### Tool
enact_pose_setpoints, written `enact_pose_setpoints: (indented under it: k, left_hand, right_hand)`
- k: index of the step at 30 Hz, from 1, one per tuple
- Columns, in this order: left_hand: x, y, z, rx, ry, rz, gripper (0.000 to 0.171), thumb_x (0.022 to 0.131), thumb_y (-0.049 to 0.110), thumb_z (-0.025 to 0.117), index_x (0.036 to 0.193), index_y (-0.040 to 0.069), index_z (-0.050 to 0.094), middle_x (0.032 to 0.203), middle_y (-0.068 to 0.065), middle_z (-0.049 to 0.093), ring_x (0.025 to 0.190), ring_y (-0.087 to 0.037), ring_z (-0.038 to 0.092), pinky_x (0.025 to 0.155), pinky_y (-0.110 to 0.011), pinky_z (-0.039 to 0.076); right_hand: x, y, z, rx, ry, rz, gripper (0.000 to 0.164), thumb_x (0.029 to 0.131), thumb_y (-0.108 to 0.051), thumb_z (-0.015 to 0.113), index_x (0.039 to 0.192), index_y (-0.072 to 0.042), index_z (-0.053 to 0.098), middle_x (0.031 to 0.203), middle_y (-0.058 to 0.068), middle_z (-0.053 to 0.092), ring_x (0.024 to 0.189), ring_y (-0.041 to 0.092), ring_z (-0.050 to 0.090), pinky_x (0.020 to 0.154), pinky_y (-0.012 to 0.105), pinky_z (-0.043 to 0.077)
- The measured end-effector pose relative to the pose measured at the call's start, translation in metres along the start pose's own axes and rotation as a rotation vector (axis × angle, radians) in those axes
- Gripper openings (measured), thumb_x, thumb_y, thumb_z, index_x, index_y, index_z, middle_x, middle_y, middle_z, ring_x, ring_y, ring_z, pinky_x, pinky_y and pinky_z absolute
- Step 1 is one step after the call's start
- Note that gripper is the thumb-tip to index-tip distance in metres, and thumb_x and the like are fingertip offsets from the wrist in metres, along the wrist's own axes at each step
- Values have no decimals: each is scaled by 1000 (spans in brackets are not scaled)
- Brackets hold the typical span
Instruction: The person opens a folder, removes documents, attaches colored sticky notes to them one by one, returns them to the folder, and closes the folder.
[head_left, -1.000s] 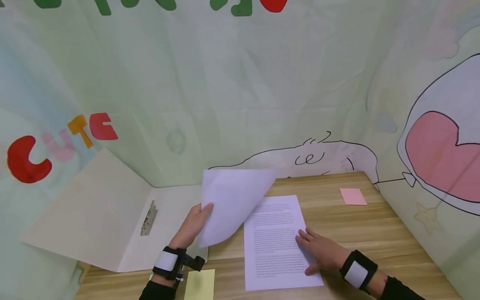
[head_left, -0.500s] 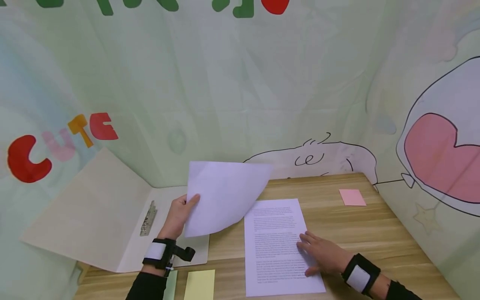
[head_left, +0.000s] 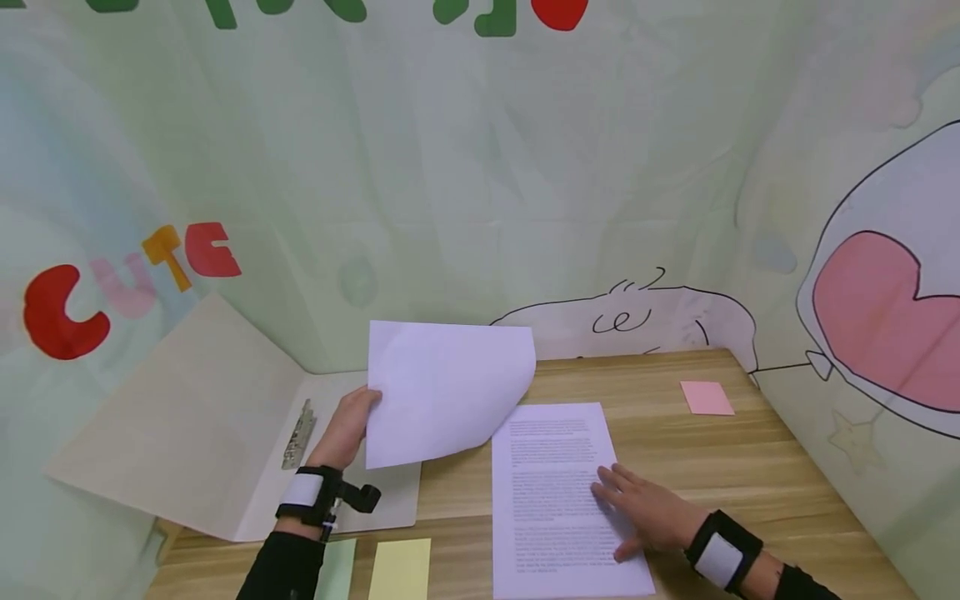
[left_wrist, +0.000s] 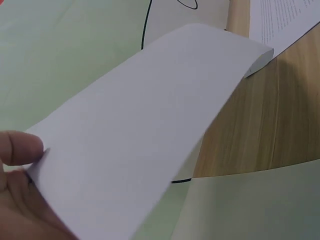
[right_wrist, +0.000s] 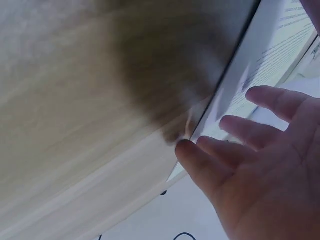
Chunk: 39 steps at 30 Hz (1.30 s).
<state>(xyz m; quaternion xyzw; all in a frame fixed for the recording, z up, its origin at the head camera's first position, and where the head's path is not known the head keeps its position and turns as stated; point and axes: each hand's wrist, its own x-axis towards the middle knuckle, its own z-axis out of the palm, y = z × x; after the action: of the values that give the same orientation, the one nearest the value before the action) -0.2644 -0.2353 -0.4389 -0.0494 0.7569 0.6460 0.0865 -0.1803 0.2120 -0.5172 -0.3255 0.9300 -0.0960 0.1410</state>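
Observation:
My left hand [head_left: 343, 429] pinches a sheet of paper [head_left: 450, 387] by its left edge, holding it raised over the inner side of an open white folder [head_left: 180, 425]. In the left wrist view the thumb [left_wrist: 22, 148] presses on the sheet's near end, and the far end bends downward. A printed page [head_left: 551, 492] lies on the table to the right. My right hand [head_left: 652, 512] is at that page's right edge, fingers spread and extended; the right wrist view shows the fingertips [right_wrist: 230, 122] over the page's border.
A metal clip [head_left: 298, 437] is fixed inside the folder, whose cover leans up at the left. Near the front edge lie a green note [head_left: 337, 571] and a yellow note [head_left: 400, 569]. A pink note [head_left: 707, 398] lies at the back right. A printed curtain [head_left: 480, 183] hangs behind.
The left hand has drawn the sheet leftward, away from the printed page and over the folder, uncovering more of the page's top and the green note. The right hand stays at the page's edge.

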Motion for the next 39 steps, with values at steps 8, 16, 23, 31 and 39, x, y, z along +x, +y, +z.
enact_pose_setpoints:
  k: [8, 16, 23, 31, 39]
  left_hand:
    - [19, -17, -5, -20, 49, -87, 50, 102, 21, 32, 146, -1, 26, 144, -24, 33, 128, -37, 34, 103, -56, 28]
    - [39, -33, -9, 81, 61, -158, 53, 102, 25, 35, 146, -3, 26, 139, -26, 39, 121, -36, 40, 100, -53, 33]
    - [56, -41, -15, 164, 78, -218, 54, 97, 15, 31, 145, -7, 22, 146, -27, 28, 122, -36, 32, 106, -53, 24]
    - [74, -51, -15, 394, 152, -155, 53, 89, 6, 34, 137, -15, 33, 143, -31, 30, 131, -42, 30, 108, -50, 23]
    - [75, -67, -17, 505, 238, -127, 50, 86, 3, 37, 133, -14, 40, 136, -33, 39, 126, -45, 37, 104, -51, 31]
  right_hand:
    - [-5, 0, -2, 70, -56, -3, 101, 64, -64, 69, 142, -6, 42, 149, 17, 31, 136, 43, 23, 103, 56, 29]
    - [-7, 3, -2, 56, -54, -56, 98, 63, -64, 70, 140, -7, 46, 147, 17, 35, 134, 44, 26, 101, 57, 31]
    - [-7, 3, -2, 39, -56, -24, 86, 70, -65, 65, 137, -12, 50, 146, 14, 39, 133, 41, 31, 101, 54, 32]
    - [-3, 7, 1, -58, 37, -61, 64, 74, -54, 70, 123, -14, 60, 136, 14, 50, 124, 37, 44, 95, 50, 41]
    - [-3, 9, 1, -46, 45, -69, 62, 72, -53, 73, 120, -17, 61, 134, 11, 51, 121, 35, 48, 92, 48, 44]
